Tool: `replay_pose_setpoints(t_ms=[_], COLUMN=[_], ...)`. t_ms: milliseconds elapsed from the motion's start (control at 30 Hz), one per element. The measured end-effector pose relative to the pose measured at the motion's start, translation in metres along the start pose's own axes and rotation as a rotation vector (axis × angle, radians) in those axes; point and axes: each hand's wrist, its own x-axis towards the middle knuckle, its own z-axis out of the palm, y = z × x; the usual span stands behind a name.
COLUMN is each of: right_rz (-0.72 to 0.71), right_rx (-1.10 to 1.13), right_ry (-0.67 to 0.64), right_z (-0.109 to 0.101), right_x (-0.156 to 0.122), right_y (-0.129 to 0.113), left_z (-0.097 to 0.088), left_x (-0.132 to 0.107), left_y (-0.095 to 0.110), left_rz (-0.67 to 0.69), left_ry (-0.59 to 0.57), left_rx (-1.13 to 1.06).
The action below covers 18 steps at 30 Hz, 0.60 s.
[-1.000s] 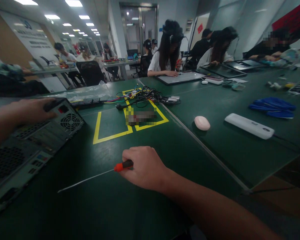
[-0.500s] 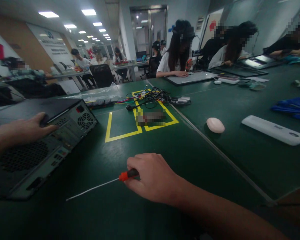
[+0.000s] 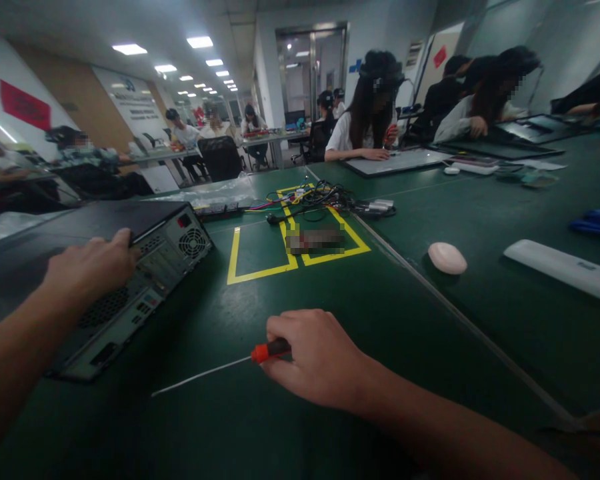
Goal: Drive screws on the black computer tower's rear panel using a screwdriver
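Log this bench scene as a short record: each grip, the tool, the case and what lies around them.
Left grip: on the upper edge of the computer case
Right grip: closed around the screwdriver
Screwdriver tip: points left; contact with the table unclear
Case side in view: fan grille, vents, ports
Beyond the hands: yellow tape, tangled cables
Right side: pale pink oval object, white bar-shaped device

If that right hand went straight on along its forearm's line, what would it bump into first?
Probably the vented back of the boxy black metal computer case, across the green tabletop. The right hand, gripping a long orange-and-black screwdriver, seems aimed that way, but one view leaves depth unclear.
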Motion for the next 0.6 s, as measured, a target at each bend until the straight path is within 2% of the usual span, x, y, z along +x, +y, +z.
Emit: replay_pose_setpoints(t_ms=[33,133,267,467,600], right_rz=[0.0,0.005,0.007,0.028,0.013], right_rx=[0.002,0.003,0.001,-0.011,-0.006], right_ry=[-0.001,-0.006,0.001,0.021,0.011], right_z=[0.0,-0.001,-0.001,-0.001,-0.001], right_x=[0.0,0.001,0.002,0.0,0.0], right_y=[0.0,-0.001,0.0,0.004,0.004], left_z=[-0.004,-0.016,-0.026,-0.035,-0.032], left_x=[-0.006,-0.024,-0.037,-0.035,-0.023], left_y=[0.006,0.023,0.034,0.025,0.02], left_rz=[-0.051,-0.017,0.002,0.067,0.128], left_ry=[-0.013,-0.036,0.012,-0.022,0.057], left_rx=[0.051,0.098,0.102,0.206,0.286])
